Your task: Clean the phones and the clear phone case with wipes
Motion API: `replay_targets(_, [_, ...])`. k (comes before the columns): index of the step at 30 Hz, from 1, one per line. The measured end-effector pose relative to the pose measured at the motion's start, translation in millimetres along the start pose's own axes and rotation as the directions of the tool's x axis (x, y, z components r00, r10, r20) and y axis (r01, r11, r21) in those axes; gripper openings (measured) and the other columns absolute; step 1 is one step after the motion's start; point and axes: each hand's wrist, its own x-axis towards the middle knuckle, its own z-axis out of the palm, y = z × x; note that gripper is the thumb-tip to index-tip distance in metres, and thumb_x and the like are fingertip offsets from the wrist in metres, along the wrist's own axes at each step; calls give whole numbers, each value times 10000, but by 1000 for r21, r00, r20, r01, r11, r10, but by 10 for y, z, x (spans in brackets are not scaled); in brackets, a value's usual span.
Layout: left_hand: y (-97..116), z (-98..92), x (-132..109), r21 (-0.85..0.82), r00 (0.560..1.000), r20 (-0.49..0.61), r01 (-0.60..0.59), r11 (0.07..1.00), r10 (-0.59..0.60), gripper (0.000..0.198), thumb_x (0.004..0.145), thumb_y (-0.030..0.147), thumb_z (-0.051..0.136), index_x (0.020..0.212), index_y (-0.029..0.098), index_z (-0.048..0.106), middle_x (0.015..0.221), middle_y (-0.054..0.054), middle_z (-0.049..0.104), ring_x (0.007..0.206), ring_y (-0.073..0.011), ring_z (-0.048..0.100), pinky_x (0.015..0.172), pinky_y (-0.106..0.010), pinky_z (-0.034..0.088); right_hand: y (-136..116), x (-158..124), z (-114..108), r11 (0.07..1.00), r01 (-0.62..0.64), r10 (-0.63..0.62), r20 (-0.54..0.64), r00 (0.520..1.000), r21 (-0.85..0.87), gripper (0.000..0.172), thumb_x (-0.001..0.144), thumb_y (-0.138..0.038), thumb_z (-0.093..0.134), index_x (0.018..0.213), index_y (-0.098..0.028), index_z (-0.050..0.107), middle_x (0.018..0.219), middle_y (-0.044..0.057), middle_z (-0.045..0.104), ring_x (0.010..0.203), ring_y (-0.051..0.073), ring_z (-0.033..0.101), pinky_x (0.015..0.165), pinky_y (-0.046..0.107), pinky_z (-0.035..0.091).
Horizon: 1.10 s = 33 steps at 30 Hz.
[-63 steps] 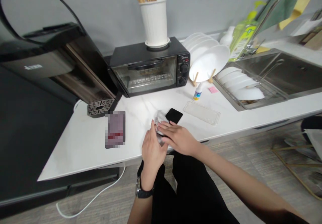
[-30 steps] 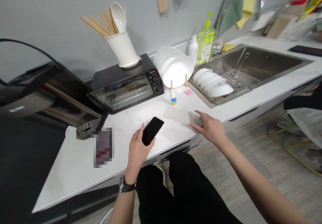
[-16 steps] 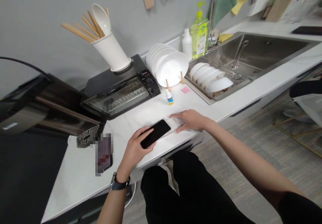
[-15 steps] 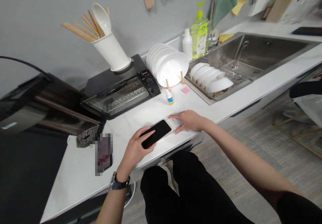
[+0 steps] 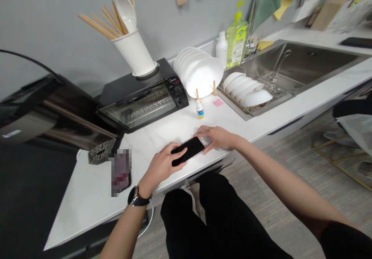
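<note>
My left hand grips a black smartphone by its left end, with the index finger lying across the dark screen. The phone is low over the white counter, close to its front edge. At the phone's right end, my right hand has thumb and fingers curled around a clear, crinkled plastic piece, possibly a bag or sleeve. Whether the phone's end lies inside it or on top of it, I cannot tell. Behind the hands stands a small white bottle with a blue and yellow label.
A black toaster oven bears a white utensil holder. White plates stand in a rack beside a pink sticky note. Bowls sit by the sink. A second, pixelated phone lies left, near a coffee machine.
My left hand has pushed the phone rightward, up to my right hand, covering more of the clear plastic. The right hand stays nearly in place. The view has shifted slightly.
</note>
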Motion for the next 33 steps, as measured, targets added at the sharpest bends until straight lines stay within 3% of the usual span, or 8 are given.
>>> replay_targets(8, [65, 9, 41, 107, 1000, -4, -26, 994, 26, 459, 1052, 477, 607, 1508, 419, 616, 1401, -75, 615, 1286, -286, 634, 894, -389, 655, 44, 21, -22, 998, 18, -20, 26, 999, 67, 721, 816, -600, 875, 1459, -343, 676, 1449, 66, 639, 1237, 299, 699, 1094, 422, 509])
replay_targets(12, [99, 155, 4, 32, 997, -77, -7, 999, 9, 465, 1069, 476, 569, 1527, 403, 602, 1430, -88, 590, 1335, -295, 595, 1038, -450, 612, 73, 17, 1, 998, 2, -2, 14, 1000, 58, 730, 787, -572, 906, 1447, -348, 688, 1460, 68, 637, 1256, 307, 689, 1113, 439, 508])
replay_targets(16, [139, 299, -31, -73, 990, -140, -16, 997, 6, 502, 1108, 435, 491, 1597, 323, 523, 1641, -115, 480, 1514, -294, 478, 1283, -565, 386, 72, -19, 31, 997, -36, 37, -21, 999, 62, 790, 739, -501, 961, 1464, -377, 673, 1461, 50, 644, 1274, 299, 687, 1133, 426, 508])
replay_targets(19, [160, 337, -31, -93, 994, -113, -12, 996, 2, 520, 1136, 418, 402, 1641, 306, 454, 1732, -111, 400, 1591, -293, 389, 1328, -626, 259, 65, -50, 44, 996, -39, 43, -52, 998, 75, 795, 745, -472, 963, 1474, -350, 670, 1452, 52, 648, 1315, 287, 669, 1170, 400, 485])
replay_targets(27, [151, 272, -36, -89, 997, -64, -47, 995, 41, 535, 1140, 399, 376, 1667, 312, 410, 1756, -96, 376, 1597, -266, 391, 1339, -568, 255, 86, -42, 48, 997, -20, 25, -62, 998, 76, 784, 720, -438, 980, 1438, -291, 703, 1425, 81, 667, 1277, 284, 698, 1166, 426, 499])
replay_targets(33, [177, 350, -6, -127, 998, -66, -8, 992, 0, 541, 1143, 419, 360, 1667, 297, 406, 1772, -89, 347, 1625, -252, 356, 1348, -547, 244, 73, -36, 76, 992, -9, 24, -129, 991, 122, 729, 717, -419, 979, 1388, -268, 738, 1378, 82, 704, 1265, 265, 702, 1170, 399, 498])
